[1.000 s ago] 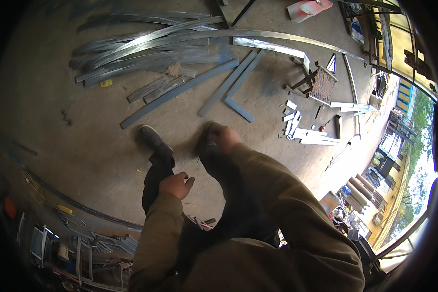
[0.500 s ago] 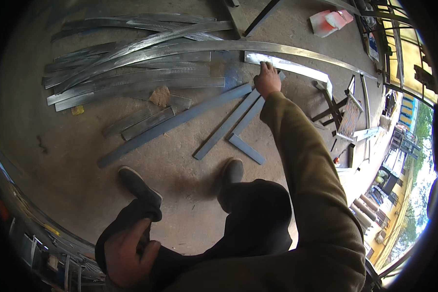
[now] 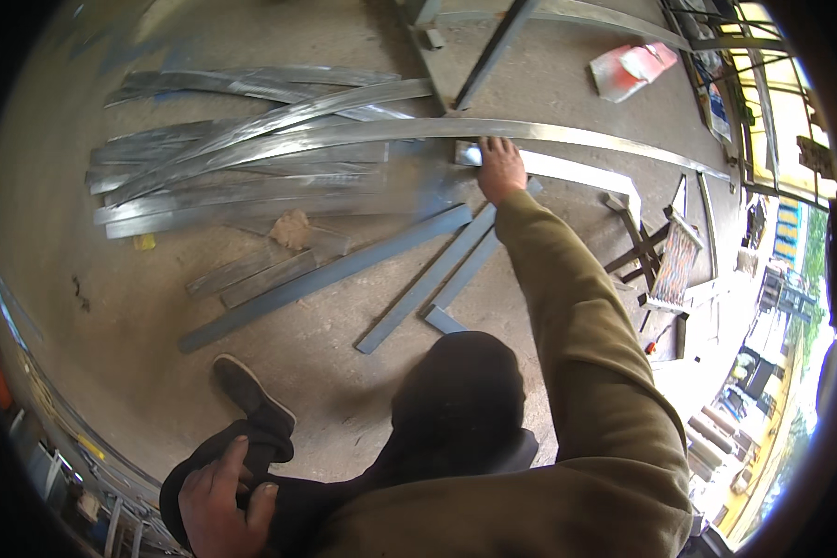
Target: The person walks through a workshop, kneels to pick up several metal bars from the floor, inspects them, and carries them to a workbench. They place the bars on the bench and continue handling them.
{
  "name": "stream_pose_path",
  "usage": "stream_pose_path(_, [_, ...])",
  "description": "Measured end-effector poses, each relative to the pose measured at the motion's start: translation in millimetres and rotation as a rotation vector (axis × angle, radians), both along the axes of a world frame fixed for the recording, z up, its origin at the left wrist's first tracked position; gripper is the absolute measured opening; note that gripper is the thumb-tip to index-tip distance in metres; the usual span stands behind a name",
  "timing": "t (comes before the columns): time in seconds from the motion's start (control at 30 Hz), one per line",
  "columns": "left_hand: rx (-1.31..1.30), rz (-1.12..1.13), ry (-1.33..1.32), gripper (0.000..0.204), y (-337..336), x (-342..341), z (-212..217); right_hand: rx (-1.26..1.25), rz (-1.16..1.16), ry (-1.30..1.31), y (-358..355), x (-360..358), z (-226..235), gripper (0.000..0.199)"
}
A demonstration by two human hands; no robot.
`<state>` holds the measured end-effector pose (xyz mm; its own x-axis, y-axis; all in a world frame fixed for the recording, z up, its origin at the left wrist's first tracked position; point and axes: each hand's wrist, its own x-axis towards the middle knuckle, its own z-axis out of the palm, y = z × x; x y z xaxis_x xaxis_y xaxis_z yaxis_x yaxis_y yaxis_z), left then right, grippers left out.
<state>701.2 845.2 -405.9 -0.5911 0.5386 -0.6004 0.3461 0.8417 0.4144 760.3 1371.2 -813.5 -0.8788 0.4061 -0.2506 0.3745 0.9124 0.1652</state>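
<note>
My right hand (image 3: 502, 170) reaches far out over the floor, with its fingers curled over the left part of a bright, flat-sided metal bar (image 3: 577, 170). Beyond that bar runs a long, shiny metal strip (image 3: 549, 130). Close below the hand lie two grey-blue metal bars (image 3: 418, 290) (image 3: 479, 265), side by side at a slant. A longer grey-blue bar (image 3: 325, 277) stretches away to the left. Down at my left thigh, my left hand (image 3: 221, 502) is open, thumb apart from the fingers, with nothing visible in it.
A loose pile of metal strips (image 3: 251, 200) covers the floor at the upper left. Short metal pieces (image 3: 270, 279) and a brown lump (image 3: 291, 228) lie below it. At the right are a small woven-seat stool (image 3: 676, 265) and a red-and-white container (image 3: 632, 72). Dark metal bars (image 3: 493, 56) stand at the top.
My right hand has shifted left along the bright bar, its fingers now over it. My right knee has come forward, hiding my right shoe. The whole view has tilted, so the floor things sit lower.
</note>
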Motion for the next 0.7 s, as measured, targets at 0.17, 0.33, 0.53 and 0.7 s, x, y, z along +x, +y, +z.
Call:
stream_pose_path(0.17, [-0.005, -0.051, 0.060, 0.048, 15, 5, -3, -0.060, 0.091, -0.119, 8, 0, 12, 0.036])
stream_pose_path(0.33, [0.007, -0.015, 0.047, 0.046, 19, 13, -2, -0.160, 0.156, -0.168, 18, -7, 22, 0.039])
stream_pose_path(0.53, [0.000, -0.009, 0.024, 0.057, 13, 19, -2, -0.255, 0.256, -0.135, 28, -1, 33, 0.062])
stream_pose_path(0.7, [-0.012, -0.017, 0.047, 0.057, 5, 22, 2, -0.266, 0.389, -0.153, 24, 12, 50, 0.061])
